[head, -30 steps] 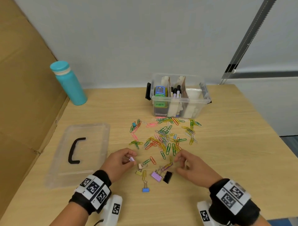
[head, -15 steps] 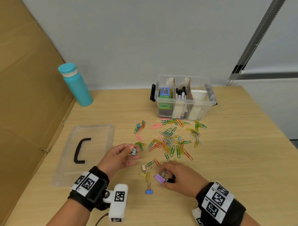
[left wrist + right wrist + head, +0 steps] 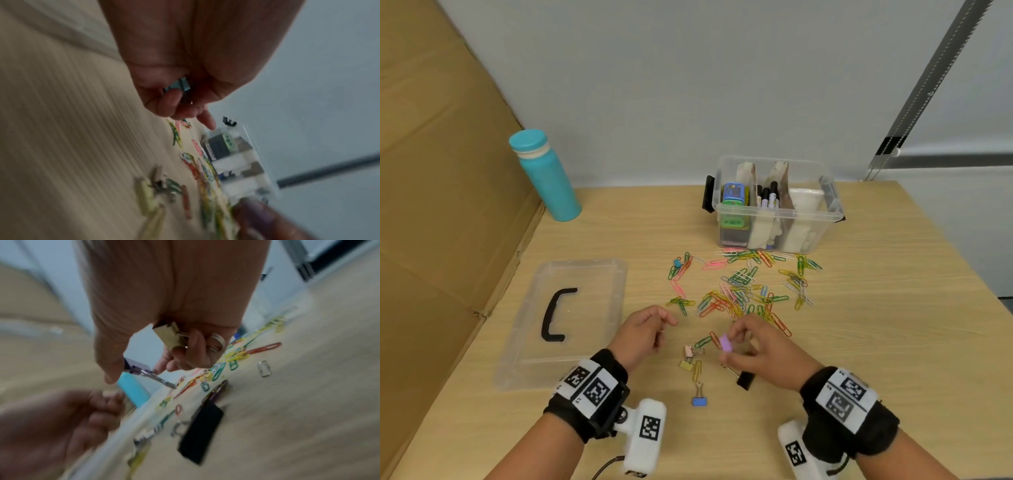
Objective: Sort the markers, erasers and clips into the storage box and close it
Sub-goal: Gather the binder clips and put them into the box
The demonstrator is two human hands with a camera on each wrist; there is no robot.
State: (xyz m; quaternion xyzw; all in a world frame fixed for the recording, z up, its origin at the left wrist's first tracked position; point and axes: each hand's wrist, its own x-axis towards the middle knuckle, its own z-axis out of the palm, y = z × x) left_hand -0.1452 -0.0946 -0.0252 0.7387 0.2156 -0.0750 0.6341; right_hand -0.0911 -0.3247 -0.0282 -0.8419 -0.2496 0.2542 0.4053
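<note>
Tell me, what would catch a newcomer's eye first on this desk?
Probably the bright scatter of coloured paper clips spread across the middle of the wooden table, in front of the clear storage box with markers standing in it. Nearer the camera, the right hand pinches a purple binder clip. The box's lid lies off to the left, near a teal bottle.

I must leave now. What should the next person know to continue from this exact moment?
Left hand: fingers curled round a small teal binder clip.
Right hand: pinches a purple binder clip and holds a tan one in the palm.
Storage box: open at the table's far side, markers already inside.
Lid: lies on the table, left of the hands.
Left to do: gather the paper clips and the blue, black, pink and yellow binder clips, box them, close the lid.
</note>
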